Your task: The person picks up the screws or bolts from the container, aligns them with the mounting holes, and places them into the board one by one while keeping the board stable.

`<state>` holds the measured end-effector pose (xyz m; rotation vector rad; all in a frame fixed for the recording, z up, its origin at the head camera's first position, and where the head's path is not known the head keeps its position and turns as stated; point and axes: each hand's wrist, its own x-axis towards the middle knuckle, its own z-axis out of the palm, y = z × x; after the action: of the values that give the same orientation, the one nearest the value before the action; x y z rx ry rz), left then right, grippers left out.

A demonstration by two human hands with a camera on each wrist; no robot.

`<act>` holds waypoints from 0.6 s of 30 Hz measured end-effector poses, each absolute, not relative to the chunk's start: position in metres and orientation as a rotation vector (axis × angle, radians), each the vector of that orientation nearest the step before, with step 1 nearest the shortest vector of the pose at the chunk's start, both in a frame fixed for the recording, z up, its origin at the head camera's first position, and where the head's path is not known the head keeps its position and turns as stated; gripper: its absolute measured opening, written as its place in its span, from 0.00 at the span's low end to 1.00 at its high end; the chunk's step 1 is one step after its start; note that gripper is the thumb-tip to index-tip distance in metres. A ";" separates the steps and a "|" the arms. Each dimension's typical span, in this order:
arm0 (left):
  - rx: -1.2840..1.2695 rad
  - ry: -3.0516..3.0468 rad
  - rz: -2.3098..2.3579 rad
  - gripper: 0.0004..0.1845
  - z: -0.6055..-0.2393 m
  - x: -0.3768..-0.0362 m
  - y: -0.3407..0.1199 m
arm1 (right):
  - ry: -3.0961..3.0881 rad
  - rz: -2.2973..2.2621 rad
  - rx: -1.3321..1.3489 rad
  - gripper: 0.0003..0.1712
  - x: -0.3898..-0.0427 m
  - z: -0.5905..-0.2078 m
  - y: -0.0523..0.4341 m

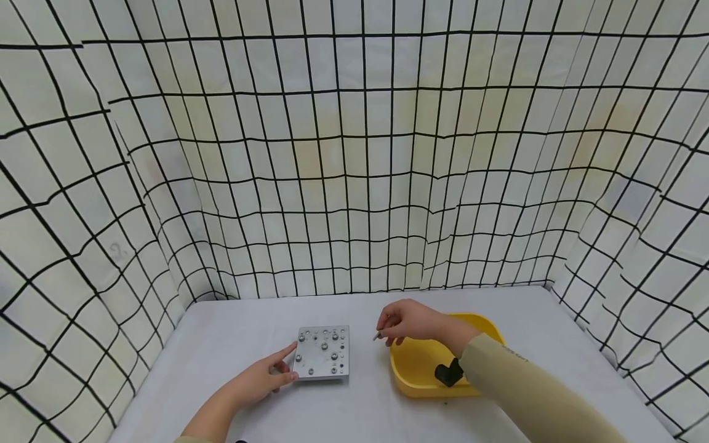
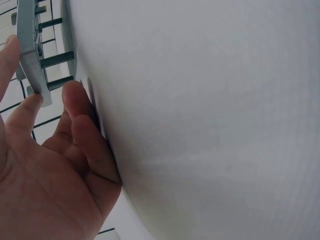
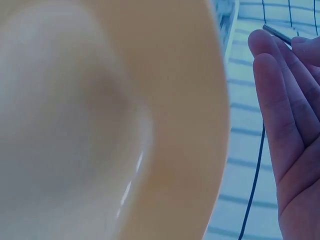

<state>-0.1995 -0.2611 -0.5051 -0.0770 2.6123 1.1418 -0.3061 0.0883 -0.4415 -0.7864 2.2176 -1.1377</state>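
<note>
A square metal plate (image 1: 317, 360) with several screws and holes sits on the table, left of centre in the head view. My left hand (image 1: 257, 379) grips its left edge, thumb at the near corner and a finger further up. In the left wrist view, threaded screw shanks (image 2: 57, 59) stick out of the plate's underside, and the other fingers curl beside them. My right hand (image 1: 412, 321) pinches a small metal pin (image 3: 276, 34) between thumb and fingers, right of the plate and above the yellow bin's left rim. Its far end is hidden by the fingers.
The yellow bin (image 1: 412, 389) stands on the right of the white table (image 1: 249, 320), with a black object (image 1: 450, 373) inside, partly covered by the right sleeve. White cloth walls with a black grid (image 1: 354, 184) enclose the back and sides.
</note>
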 end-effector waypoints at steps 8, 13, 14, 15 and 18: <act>-0.065 2.615 1.134 0.44 -0.511 -0.201 -0.263 | 2.194 -1.092 -0.851 0.03 -0.295 -0.445 0.039; -0.056 2.608 1.141 0.44 -0.511 -0.201 -0.263 | 2.205 -1.057 -0.884 0.03 -0.292 -0.448 0.021; -0.057 2.607 1.140 0.44 -0.510 -0.201 -0.263 | 2.209 -1.046 -0.886 0.03 -0.291 -0.449 0.019; -0.058 2.604 1.141 0.44 -0.510 -0.201 -0.262 | 2.218 -1.029 -0.890 0.03 -0.291 -0.449 0.017; -0.064 2.605 1.146 0.44 -0.508 -0.201 -0.262 | 2.248 -0.956 -0.902 0.03 -0.290 -0.452 0.012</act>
<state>-0.2007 -0.2622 -0.5083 -0.0644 2.6050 1.1463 -0.2898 0.0120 -0.4518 -0.9023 2.2478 -0.9558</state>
